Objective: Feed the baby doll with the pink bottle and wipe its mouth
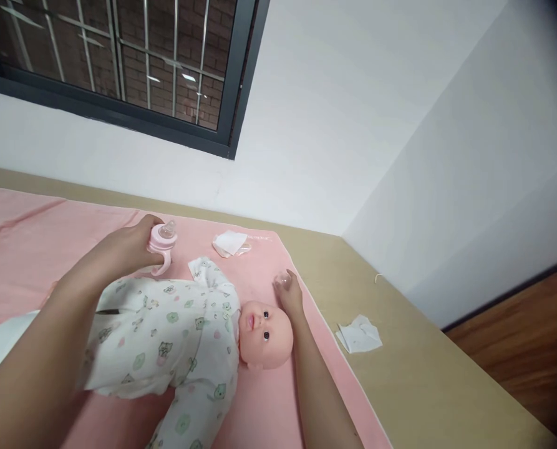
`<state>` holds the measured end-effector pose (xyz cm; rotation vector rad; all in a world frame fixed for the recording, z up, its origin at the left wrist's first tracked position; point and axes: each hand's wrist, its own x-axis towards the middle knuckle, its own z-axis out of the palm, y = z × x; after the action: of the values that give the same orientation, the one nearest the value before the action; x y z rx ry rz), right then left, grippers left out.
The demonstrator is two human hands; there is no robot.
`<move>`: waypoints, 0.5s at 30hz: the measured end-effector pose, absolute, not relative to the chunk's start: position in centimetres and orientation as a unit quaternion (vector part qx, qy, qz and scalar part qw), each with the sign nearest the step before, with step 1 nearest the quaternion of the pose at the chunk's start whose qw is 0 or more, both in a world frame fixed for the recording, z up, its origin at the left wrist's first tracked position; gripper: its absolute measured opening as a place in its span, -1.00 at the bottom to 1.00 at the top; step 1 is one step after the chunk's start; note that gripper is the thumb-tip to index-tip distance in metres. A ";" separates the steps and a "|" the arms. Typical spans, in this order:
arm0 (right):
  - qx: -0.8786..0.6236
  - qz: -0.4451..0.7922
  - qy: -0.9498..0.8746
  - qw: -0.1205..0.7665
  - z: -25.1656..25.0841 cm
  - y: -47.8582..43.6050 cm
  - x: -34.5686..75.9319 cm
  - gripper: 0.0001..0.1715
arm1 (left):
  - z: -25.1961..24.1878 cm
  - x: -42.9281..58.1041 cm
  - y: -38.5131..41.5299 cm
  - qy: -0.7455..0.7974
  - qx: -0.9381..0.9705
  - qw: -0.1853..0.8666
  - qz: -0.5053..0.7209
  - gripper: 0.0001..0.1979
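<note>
My left hand [140, 246] is closed round a baby bottle [162, 240] with a pink collar, a pink handle and a clear teat. Its body is mostly hidden behind my fingers. Beyond the doll's head, my right hand [291, 293] grips a small clear dome-shaped cap [282, 280], close to the pink sheet. Between my arms lies a baby doll [266, 333] on its back, head to the right, dressed in a white printed outfit [166, 337]. My left forearm passes over the doll's lower body.
On the pink sheet [264, 268] a white tissue [230, 243] lies on clear wrapping. Another crumpled tissue [360, 335] rests on the bare tan tabletop [400, 374] at the right. A white wall and a barred window [166, 68] stand behind.
</note>
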<state>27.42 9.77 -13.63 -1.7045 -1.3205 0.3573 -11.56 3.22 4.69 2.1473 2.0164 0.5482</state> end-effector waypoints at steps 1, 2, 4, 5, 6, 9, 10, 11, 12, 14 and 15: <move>-0.693 0.149 -0.526 0.470 -13.7 9.8 27.5 -0.23 | 4.5 -11.7 3.4 0.673 0.715 0.075 0.175 -0.59; -0.693 0.154 -0.517 0.479 -13.8 9.8 27.5 -0.21 | 4.3 -11.9 3.6 0.675 0.714 0.079 0.170 -0.57; -0.692 0.161 -0.509 0.485 -13.8 9.9 27.5 -0.18 | 3.7 -12.5 4.4 0.670 0.717 0.086 0.174 -0.49; -0.693 0.165 -0.510 0.482 -13.8 9.9 27.4 -0.15 | 3.2 -12.9 4.9 0.661 0.722 0.095 0.179 -0.45; -0.694 0.170 -0.511 0.478 -13.8 9.9 27.4 -0.11 | 2.7 -13.3 5.5 0.655 0.725 0.110 0.182 -0.41; -0.700 0.176 -0.513 0.464 -13.8 9.8 27.3 -0.03 | 0.9 -14.6 7.8 0.667 0.705 0.171 0.170 -0.36; -0.702 0.175 -0.513 0.462 -13.8 9.8 27.3 -0.02 | 0.2 -14.9 8.5 0.679 0.692 0.183 0.162 -0.37; -0.703 0.172 -0.513 0.460 -13.8 9.9 27.3 -0.02 | -0.4 -15.2 9.1 0.688 0.681 0.195 0.156 -0.38; -0.705 0.168 -0.513 0.460 -13.9 9.9 27.4 -0.02 | -1.0 -15.4 9.7 0.693 0.675 0.203 0.153 -0.39; -0.706 0.162 -0.511 0.463 -14.0 10.1 27.5 -0.03 | -1.9 -15.7 10.4 0.695 0.669 0.215 0.154 -0.39; -0.707 0.160 -0.509 0.464 -14.1 10.1 27.6 -0.04 | -2.3 -15.8 10.7 0.695 0.666 0.219 0.158 -0.38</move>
<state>27.58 10.14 -14.07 -1.7371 -1.2507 0.3936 -15.78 10.67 -2.34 1.8423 1.9241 0.4369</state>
